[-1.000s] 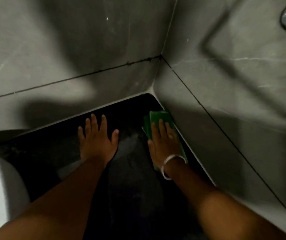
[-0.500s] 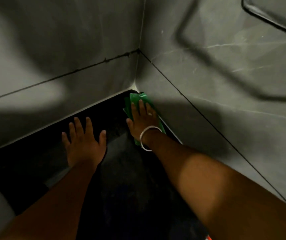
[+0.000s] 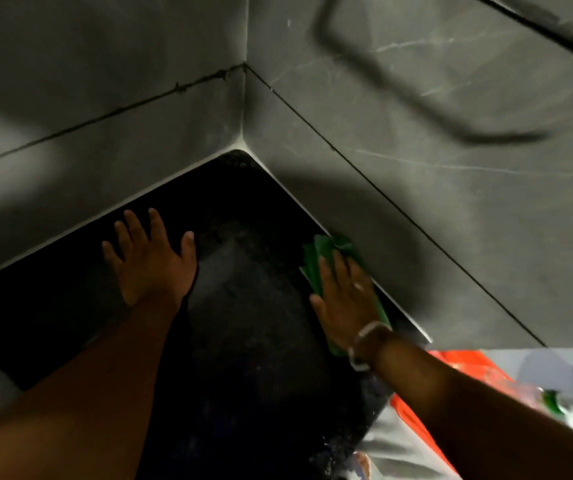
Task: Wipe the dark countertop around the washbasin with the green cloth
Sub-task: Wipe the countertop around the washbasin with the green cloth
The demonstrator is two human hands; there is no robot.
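Along the right wall edge of the dark bench (image 3: 250,306), I see my right hand (image 3: 344,303) pressed flat and open-fingered on the green cloth (image 3: 326,251), left hand (image 3: 153,261) splayed flat on clear surface.

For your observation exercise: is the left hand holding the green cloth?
No, the green cloth lies under the right hand; the left hand rests bare on the dark countertop.

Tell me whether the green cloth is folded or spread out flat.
Bunched, not flat: the green cloth shows creases and overlapping layers beyond the right hand pressing it on the countertop.
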